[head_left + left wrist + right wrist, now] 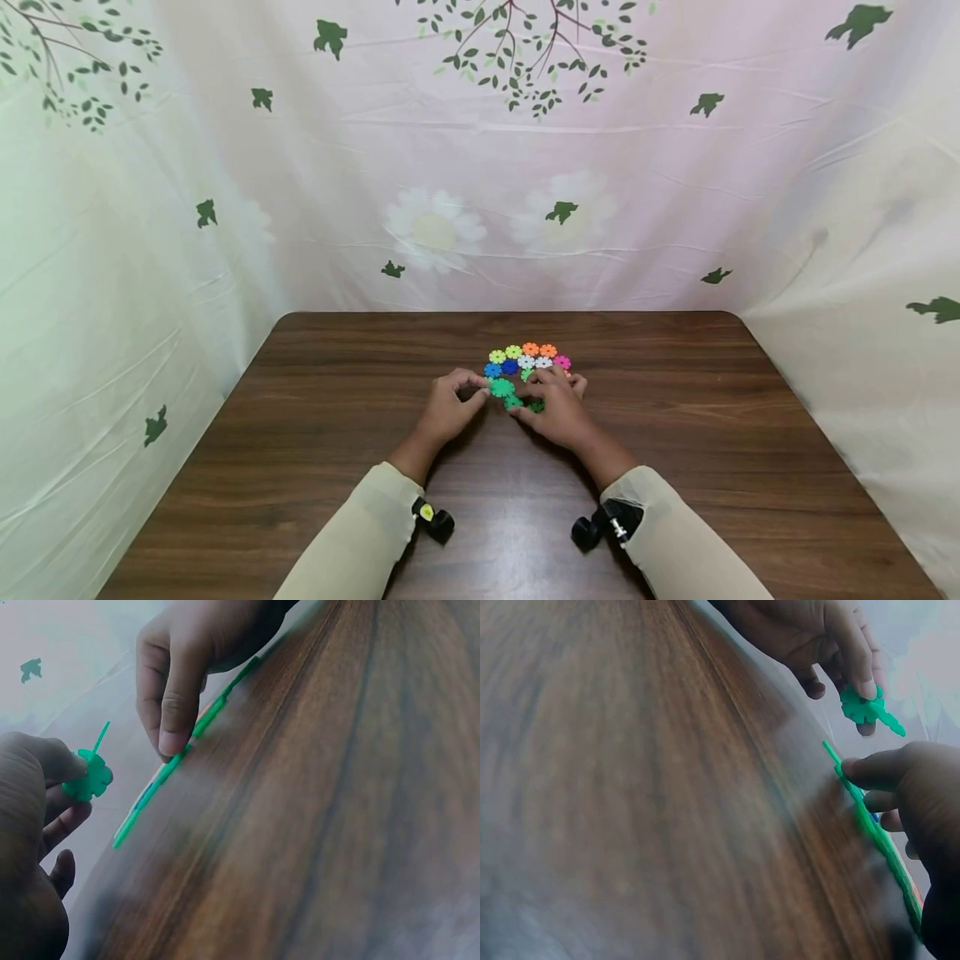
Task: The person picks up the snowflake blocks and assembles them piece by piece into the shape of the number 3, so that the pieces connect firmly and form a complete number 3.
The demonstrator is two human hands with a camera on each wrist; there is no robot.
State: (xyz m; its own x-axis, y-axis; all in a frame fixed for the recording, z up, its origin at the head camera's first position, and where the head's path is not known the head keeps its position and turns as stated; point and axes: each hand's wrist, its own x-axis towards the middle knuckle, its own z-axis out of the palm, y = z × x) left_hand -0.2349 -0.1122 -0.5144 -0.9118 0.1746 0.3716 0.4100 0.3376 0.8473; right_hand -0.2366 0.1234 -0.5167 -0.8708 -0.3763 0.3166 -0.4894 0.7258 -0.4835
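My left hand (452, 408) pinches a green notched disc (88, 778) between thumb and fingers, with a second green disc (885, 718) joined to it at an angle. In the left wrist view this pair is held above the table. My right hand (558, 410) rests its fingertips on a flat group of linked discs, its thumb at a green disc (513, 402) on the near side. Yellow (498, 357), orange (548, 351), white (527, 362), blue (510, 367) and pink (562, 362) discs show beyond the hands. The right hand hides part of the group.
The discs lie on a brown wooden table (360, 350). A pale curtain (480, 158) with printed leaves and flowers hangs behind the table's far edge and along both sides. A black wrist camera (438, 525) sits at the left sleeve, another (587, 533) at the right.
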